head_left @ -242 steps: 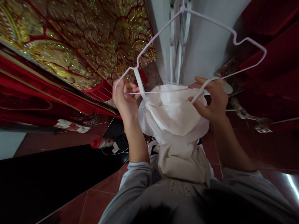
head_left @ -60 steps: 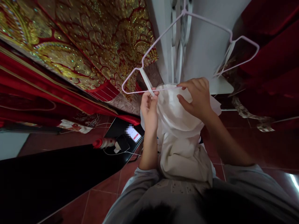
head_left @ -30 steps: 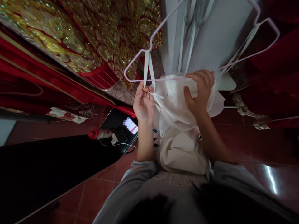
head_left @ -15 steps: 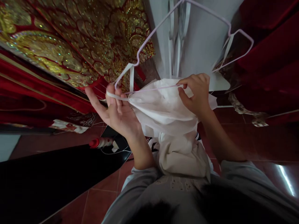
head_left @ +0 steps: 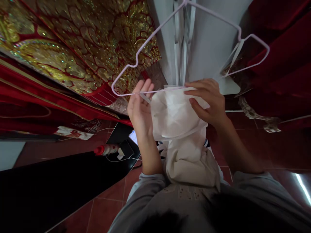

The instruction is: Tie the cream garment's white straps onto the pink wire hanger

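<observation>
A pale pink wire clothes hanger [head_left: 157, 30] spans the upper middle, its bottom bar crossing in front of me. White thin fabric, seemingly a strapped garment [head_left: 176, 113], hangs at that bar. My left hand [head_left: 142, 110] is at the bar's left part, fingers stretched up. A white strap [head_left: 145, 98] runs taut from the garment to between its thumb and fingers. My right hand [head_left: 207, 100] is at the bar's middle over the garment's top edge, thumb apart from the fingers. Another white strap [head_left: 235, 55] is looped over the hanger's right end.
Gold-sequined red garments [head_left: 104, 42] hang at the left, dark red cloth [head_left: 279, 71] at the right. A pale panel [head_left: 213, 42] stands behind the hanger. The black table [head_left: 73, 181] at lower left holds a red-capped bottle [head_left: 104, 149], a phone [head_left: 133, 137] and a white cable.
The left strap has come off the hanger's left end. My left hand has moved right, towards the garment. My right hand's thumb and fingers have spread from their pinch on the bar.
</observation>
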{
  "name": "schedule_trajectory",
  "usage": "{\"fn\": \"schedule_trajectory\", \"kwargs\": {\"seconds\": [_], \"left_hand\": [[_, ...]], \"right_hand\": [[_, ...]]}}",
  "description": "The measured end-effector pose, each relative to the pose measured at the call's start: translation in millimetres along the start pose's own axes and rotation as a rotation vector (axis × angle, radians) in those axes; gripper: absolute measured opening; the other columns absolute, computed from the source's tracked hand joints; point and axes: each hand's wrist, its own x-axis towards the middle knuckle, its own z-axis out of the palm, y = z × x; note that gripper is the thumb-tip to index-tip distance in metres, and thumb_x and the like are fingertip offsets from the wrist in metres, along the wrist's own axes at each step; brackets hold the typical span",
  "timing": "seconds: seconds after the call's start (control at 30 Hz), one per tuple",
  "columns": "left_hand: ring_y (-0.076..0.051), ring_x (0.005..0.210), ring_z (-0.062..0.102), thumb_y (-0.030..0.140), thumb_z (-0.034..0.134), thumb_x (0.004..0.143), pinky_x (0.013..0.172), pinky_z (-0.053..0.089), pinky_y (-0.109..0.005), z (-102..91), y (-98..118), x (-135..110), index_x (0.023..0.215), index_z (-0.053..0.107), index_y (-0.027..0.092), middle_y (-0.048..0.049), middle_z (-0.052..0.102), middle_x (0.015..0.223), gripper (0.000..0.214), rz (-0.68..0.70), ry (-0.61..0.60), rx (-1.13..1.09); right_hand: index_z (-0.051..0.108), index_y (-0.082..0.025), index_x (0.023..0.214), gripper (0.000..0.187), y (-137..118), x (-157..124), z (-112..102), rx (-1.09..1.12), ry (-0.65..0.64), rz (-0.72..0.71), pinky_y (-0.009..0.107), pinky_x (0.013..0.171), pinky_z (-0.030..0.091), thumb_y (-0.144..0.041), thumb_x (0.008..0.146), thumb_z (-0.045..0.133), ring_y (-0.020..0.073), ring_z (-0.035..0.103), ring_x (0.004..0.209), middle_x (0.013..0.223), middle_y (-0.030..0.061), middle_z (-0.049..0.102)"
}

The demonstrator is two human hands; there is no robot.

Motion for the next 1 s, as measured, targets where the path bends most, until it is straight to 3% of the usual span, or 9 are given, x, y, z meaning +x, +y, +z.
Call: {"fn": "schedule_trajectory", "kwargs": {"seconds": [0.13,0.23,0.33,0.47,0.57,0.63,0.73,0.9,1.0], "left_hand": [[-0.020,0.092,0.073,0.052,0.059,0.105,0.103,0.056,-0.038,20.5,3,-10,0.097,0.067,0.024,-0.0004,0.058,0.075,0.030,0.066,0.018,0.030],[-0.018,0.078,0.067,0.049,0.060,0.105,0.098,0.057,-0.037,21.4,1,-8,0.091,0.065,0.024,0.0021,0.045,0.067,0.029,0.056,0.010,-0.001],[-0.018,0.075,0.065,0.049,0.061,0.104,0.093,0.057,-0.036,17.7,-5,-5,0.090,0.064,0.024,0.0026,0.043,0.066,0.029,0.042,-0.017,-0.035],[-0.017,0.071,0.062,0.047,0.059,0.105,0.085,0.056,-0.032,16.5,-11,-3,0.091,0.062,0.024,0.0032,0.041,0.064,0.027,0.043,-0.027,-0.061],[-0.016,0.071,0.062,0.044,0.058,0.107,0.084,0.056,-0.030,16.1,-12,-4,0.092,0.062,0.024,0.0032,0.042,0.065,0.026,0.021,-0.031,-0.063],[-0.016,0.073,0.064,0.042,0.059,0.107,0.085,0.056,-0.031,15.0,-12,-3,0.091,0.063,0.024,0.0028,0.044,0.066,0.025,-0.008,-0.048,-0.064],[-0.016,0.074,0.064,0.039,0.056,0.109,0.086,0.056,-0.030,13.5,-10,-2,0.091,0.063,0.023,0.0026,0.044,0.066,0.025,-0.015,-0.044,-0.031],[-0.015,0.069,0.062,0.036,0.053,0.110,0.084,0.056,-0.030,16.5,-8,1,0.091,0.063,0.023,0.0034,0.042,0.065,0.025,0.002,0.003,-0.037],[-0.015,0.070,0.062,0.031,0.047,0.112,0.082,0.056,-0.028,18.9,-11,-3,0.091,0.062,0.022,0.0032,0.041,0.064,0.027,0.009,-0.023,-0.049]], "right_hand": [[0.072,-0.025,0.125,0.030,21,4,-18,-0.106,0.471,0.089,0.051,0.098,0.054,-0.031,0.097,0.065,0.0317,0.069,0.111,0.115,0.0116,0.073],[0.072,-0.018,0.128,0.045,36,16,-35,-0.193,0.413,0.302,0.045,0.093,0.055,-0.019,0.084,0.076,0.0309,0.068,0.111,0.124,0.0170,0.070],[0.079,-0.015,0.097,0.017,36,33,-44,-0.124,0.270,0.452,0.037,0.073,0.053,-0.014,0.081,0.076,0.0225,0.070,0.085,0.098,0.0143,0.075],[0.083,-0.017,0.087,0.024,31,55,-42,0.333,0.412,0.318,0.026,0.054,0.047,-0.003,0.081,0.064,0.0109,0.062,0.057,0.074,0.0042,0.074],[0.085,-0.027,0.111,0.045,40,61,-41,0.479,0.564,0.161,0.031,0.081,0.059,-0.004,0.086,0.057,0.0164,0.079,0.093,0.105,0.0005,0.082],[0.083,-0.032,0.118,0.042,47,58,-41,0.456,0.624,0.107,0.042,0.107,0.051,-0.010,0.090,0.059,0.0225,0.072,0.126,0.122,-0.0045,0.078],[0.075,-0.031,0.134,0.044,49,52,-42,0.308,0.589,0.000,0.048,0.123,0.039,-0.014,0.096,0.063,0.0270,0.061,0.142,0.138,-0.0018,0.071],[0.062,-0.022,0.151,0.061,57,59,-54,-0.158,0.163,-0.057,0.043,0.110,0.052,-0.020,0.092,0.075,0.0294,0.067,0.127,0.135,0.0096,0.073],[0.065,-0.017,0.147,0.058,77,57,-62,-0.198,0.248,-0.014,0.041,0.105,0.055,-0.026,0.091,0.077,0.0291,0.069,0.121,0.125,0.0126,0.073]]}}
